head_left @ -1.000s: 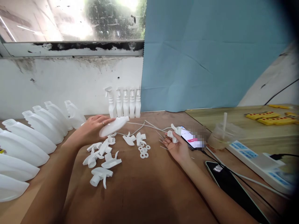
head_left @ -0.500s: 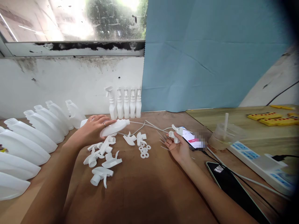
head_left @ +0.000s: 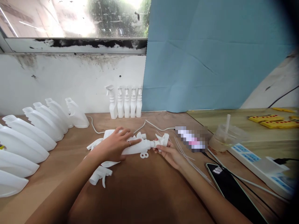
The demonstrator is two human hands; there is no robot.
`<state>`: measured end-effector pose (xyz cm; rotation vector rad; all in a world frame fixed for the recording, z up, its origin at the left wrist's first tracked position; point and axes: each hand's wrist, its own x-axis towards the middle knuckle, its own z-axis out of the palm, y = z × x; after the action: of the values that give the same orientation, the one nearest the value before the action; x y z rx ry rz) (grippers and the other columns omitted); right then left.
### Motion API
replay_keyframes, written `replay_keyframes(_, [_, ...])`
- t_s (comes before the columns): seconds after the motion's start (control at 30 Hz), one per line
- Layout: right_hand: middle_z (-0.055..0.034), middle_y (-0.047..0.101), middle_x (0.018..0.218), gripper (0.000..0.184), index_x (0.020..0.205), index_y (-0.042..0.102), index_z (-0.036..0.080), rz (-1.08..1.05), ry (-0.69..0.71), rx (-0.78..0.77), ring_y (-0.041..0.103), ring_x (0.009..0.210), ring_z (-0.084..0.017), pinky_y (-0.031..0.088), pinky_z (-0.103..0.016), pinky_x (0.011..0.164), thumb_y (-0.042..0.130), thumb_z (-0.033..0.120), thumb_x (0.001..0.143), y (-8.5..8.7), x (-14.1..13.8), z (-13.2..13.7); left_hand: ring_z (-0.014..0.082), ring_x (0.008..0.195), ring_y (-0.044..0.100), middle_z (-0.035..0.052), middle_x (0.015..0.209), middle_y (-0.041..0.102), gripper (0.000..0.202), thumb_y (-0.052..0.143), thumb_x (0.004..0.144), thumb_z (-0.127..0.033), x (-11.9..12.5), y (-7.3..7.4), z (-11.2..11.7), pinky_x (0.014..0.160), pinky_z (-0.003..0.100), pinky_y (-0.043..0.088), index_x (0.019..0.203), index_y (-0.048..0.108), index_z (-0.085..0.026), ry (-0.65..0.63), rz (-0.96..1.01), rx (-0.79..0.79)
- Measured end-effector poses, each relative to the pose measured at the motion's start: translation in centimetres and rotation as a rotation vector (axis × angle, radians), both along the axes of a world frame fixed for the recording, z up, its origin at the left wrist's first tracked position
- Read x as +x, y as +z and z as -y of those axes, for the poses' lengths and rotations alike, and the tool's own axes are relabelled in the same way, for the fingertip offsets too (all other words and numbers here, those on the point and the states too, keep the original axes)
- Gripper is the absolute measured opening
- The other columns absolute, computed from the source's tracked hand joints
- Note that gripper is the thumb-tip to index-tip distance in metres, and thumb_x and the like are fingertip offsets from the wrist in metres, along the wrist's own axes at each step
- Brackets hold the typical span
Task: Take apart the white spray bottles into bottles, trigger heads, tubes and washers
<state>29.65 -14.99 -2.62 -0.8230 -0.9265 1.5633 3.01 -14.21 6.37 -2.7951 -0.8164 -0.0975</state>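
Note:
My left hand (head_left: 118, 144) is closed over a white plastic bottle (head_left: 137, 147) that lies on its side, its neck pointing right. At that neck, my right hand (head_left: 169, 152) grips a white trigger sprayer head (head_left: 164, 140) between thumb and fingers. The sprayer head's collar meets the bottle's mouth; whether it is threaded on cannot be made out. Beneath and in front of my left hand lie loose trigger heads, one of them (head_left: 100, 175) in plain view and others partly covered. Small white ring washers (head_left: 144, 155) show just below the bottle.
Several capless white bottles (head_left: 43, 124) stand along the left. A row of bottles with sprayers (head_left: 126, 102) stands by the wall. Thin clear tubes (head_left: 187, 155) lie right of my right hand, near a lit phone (head_left: 190, 138), a dark phone (head_left: 231, 189), a plastic cup (head_left: 220, 140) and a power strip (head_left: 259, 165).
My left hand has brought the bottle right and toward me, turning its neck to the right. My right hand has moved left with the trigger sprayer head, bringing it against the bottle's mouth.

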Motion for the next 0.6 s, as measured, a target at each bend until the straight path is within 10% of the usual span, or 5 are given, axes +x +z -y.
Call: replay_keyframes(0.6, [0.001, 0.058, 0.066, 0.024, 0.083, 0.06, 0.016, 0.053, 0.072, 0.021, 0.048, 0.054, -0.01, 0.034, -0.023, 0.049, 0.075, 0.03, 0.071, -0.09, -0.48, 0.54, 0.0323, 0.124, 0.035, 0.0093, 0.133, 0.047, 0.083, 0.07, 0.071, -0.036, 0.69, -0.67, -0.01, 0.104, 0.046, 0.022, 0.143, 0.031, -0.027, -0.08, -0.051, 0.031])
